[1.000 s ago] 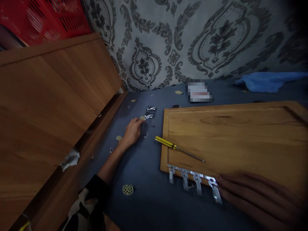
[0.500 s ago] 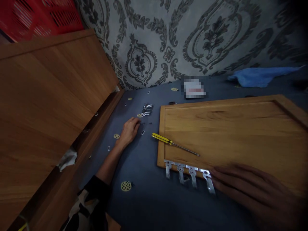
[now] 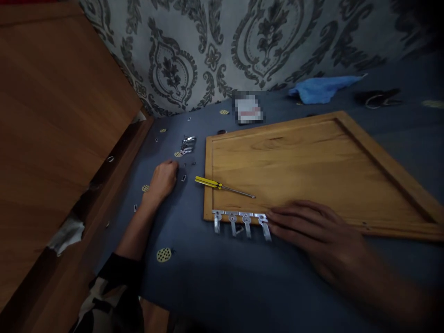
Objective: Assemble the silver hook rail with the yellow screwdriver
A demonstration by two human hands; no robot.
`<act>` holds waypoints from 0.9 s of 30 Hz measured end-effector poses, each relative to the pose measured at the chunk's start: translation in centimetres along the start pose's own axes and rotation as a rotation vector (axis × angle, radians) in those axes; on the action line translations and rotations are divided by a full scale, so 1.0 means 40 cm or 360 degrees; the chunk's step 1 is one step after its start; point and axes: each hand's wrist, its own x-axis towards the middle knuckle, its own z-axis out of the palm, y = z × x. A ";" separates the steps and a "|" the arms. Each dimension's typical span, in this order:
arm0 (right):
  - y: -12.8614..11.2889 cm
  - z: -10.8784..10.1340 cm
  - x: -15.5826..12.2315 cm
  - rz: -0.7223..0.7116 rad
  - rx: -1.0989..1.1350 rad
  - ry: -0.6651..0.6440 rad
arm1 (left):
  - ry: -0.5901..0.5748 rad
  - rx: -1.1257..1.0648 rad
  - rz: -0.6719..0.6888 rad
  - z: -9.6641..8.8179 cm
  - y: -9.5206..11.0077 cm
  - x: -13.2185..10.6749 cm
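My left hand [image 3: 163, 179] rests on the dark blue patterned sheet, its fingers curled into a fist; whatever they may hold is hidden. Just beyond it lie a few small dark pieces [image 3: 193, 163] and a small heap of metal hinges [image 3: 187, 145]. My right hand [image 3: 317, 229] is open, fingers stretched along the front edge of the wooden door panel [image 3: 277, 166]. Its fingertips touch the end of a row of several metal hinges [image 3: 246, 224] lined up along that edge, arms hanging over it. A yellow-handled screwdriver [image 3: 208, 181] lies across the panel's left side.
A large wooden cabinet piece [image 3: 62, 115] stands along the left, with torn white paper [image 3: 67, 233] in its gap. Behind the panel are a blurred-out white packet [image 3: 248, 110], a blue cloth [image 3: 317, 90] and a dark object [image 3: 378, 98]. A patterned wall covering [image 3: 208, 60] rises at the back.
The view has shifted, so most things appear further left and higher. My left hand has curled from reaching fingers into a fist. My right hand stays by the last hinge.
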 end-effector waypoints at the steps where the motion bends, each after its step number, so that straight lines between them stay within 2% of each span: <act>1: 0.001 0.003 -0.001 -0.0032 0.0022 0.0014 | 0.0004 -0.0006 -0.0014 -0.001 0.001 -0.001; 7: -0.002 0.016 0.006 -0.0071 -0.0041 0.0128 | 0.0149 -0.0170 -0.0066 -0.026 -0.004 -0.012; 13: -0.020 0.001 0.027 -0.0025 -0.0040 0.0067 | 0.0279 -0.0618 -0.0004 -0.074 0.004 -0.051; 18: -0.031 -0.004 0.034 -0.0006 -0.0034 0.0082 | 0.0112 -0.1206 0.0098 -0.095 0.067 -0.101; 22: -0.034 -0.005 0.035 0.0020 -0.0015 0.0069 | -0.0030 -0.1510 0.0174 -0.120 0.148 -0.142; 24: -0.034 -0.004 0.034 0.0013 0.0001 0.0075 | -0.0144 -0.1806 0.0203 -0.132 0.193 -0.157; 27: -0.036 0.000 0.032 0.0019 0.0002 0.0079 | -0.0335 -0.1976 0.0315 -0.142 0.257 -0.171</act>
